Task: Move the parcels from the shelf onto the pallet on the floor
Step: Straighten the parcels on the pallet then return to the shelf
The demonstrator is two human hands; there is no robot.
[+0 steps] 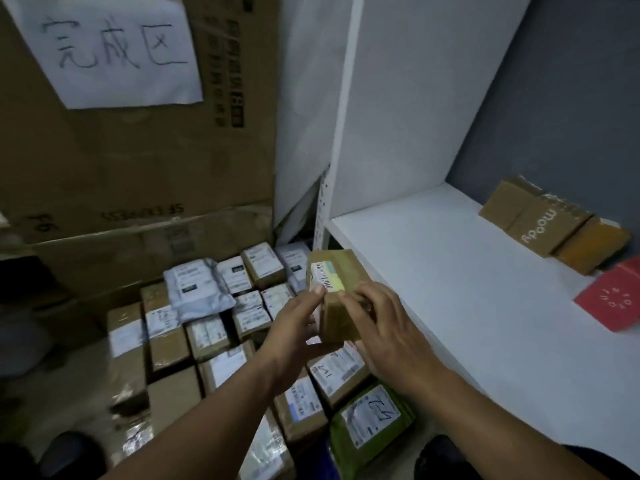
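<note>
Both hands, left hand (298,323) and right hand (384,327), hold one brown box (341,292) (with a sticker) above many parcels (207,327).

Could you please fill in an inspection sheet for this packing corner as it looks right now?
Surface: white shelf, mostly bare, three boxes at its far right.
Job's things: brown parcel with a barcode label, held at the shelf's left edge over the floor stack; brown "moody" box, smaller brown box and red box on the shelf; many labelled parcels stacked on the floor left of the shelf; pallet itself not visible.
Clutter: nothing seen.
Grippers: left hand and right hand both grip the brown parcel.
Cables: nothing seen.
Surroundings: cardboard cartons behind the stack, one bearing a handwritten paper sign; grey wall behind the shelf.
</note>
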